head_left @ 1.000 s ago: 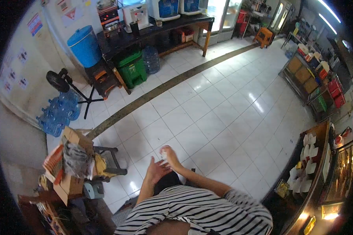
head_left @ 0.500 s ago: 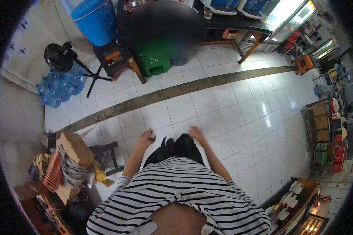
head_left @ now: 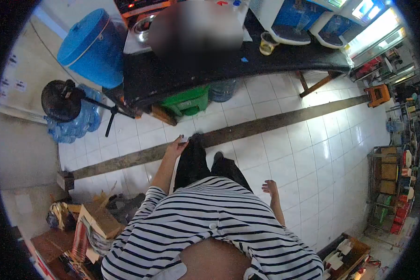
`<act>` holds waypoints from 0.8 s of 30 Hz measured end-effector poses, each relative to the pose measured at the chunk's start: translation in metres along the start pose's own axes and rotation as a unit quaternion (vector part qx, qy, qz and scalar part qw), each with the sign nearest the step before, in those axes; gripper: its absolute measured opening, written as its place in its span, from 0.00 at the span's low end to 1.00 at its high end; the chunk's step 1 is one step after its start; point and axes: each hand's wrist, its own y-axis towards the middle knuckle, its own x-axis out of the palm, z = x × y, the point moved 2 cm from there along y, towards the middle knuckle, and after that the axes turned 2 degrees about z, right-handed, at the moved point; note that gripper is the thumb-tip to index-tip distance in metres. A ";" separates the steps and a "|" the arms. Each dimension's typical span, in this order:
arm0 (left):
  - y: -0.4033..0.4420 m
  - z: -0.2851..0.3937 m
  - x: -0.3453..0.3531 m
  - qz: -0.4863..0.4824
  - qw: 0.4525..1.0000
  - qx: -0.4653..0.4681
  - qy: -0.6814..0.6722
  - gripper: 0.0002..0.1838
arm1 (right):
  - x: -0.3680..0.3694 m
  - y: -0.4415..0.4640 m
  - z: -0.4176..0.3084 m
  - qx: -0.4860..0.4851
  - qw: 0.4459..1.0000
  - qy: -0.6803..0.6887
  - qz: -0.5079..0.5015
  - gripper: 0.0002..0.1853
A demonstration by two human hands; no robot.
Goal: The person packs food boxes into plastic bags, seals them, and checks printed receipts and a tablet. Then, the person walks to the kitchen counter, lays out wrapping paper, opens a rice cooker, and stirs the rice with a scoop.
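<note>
As you face the long black-topped table with wooden legs (head_left: 298, 63), your left hand (head_left: 175, 147) is closed at the fingertips on a small white object (head_left: 185, 139), whose exact form is too small to tell. Both lie on the near side of the table, apart from its front edge and opposite its left part, just beside your black trousers (head_left: 191, 163). Your right hand (head_left: 269, 187) hangs farther from the table and to the right, its fingers loosely spread and gripping nothing visible. On the table stands a clear plastic cup with yellowish contents (head_left: 267, 44), near a small blue scrap (head_left: 244, 59); white dispensers with blue fronts (head_left: 291, 22) line its rear, and a blurred patch hides part of its left half. Beneath the table sit a green plastic bin (head_left: 191, 100) and, just beside it, a translucent blue water bottle (head_left: 223, 91). At the table's left end rises a tall blue lidded bucket (head_left: 88, 49); farther left of the table come a black fan on a stand (head_left: 60, 100) and a cluster of clear blue bottles (head_left: 72, 129). Before the table, a dark brown strip (head_left: 266, 123) crosses the white floor tiles (head_left: 284, 158). Beyond the table's right end stands an orange stool (head_left: 377, 95).
</note>
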 end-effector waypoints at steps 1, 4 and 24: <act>0.012 0.009 0.011 0.017 0.998 -0.053 -0.036 0.13 | 0.019 0.008 -0.025 -0.002 1.000 0.006 -0.025 0.14; 0.065 0.033 0.028 -0.101 0.985 -0.137 0.001 0.11 | 0.074 0.016 -0.072 -0.035 0.999 -0.011 -0.034 0.16; 0.178 0.032 0.144 -0.013 0.989 -0.103 -0.104 0.17 | 0.092 -0.030 -0.005 -0.021 0.966 -0.247 -0.068 0.10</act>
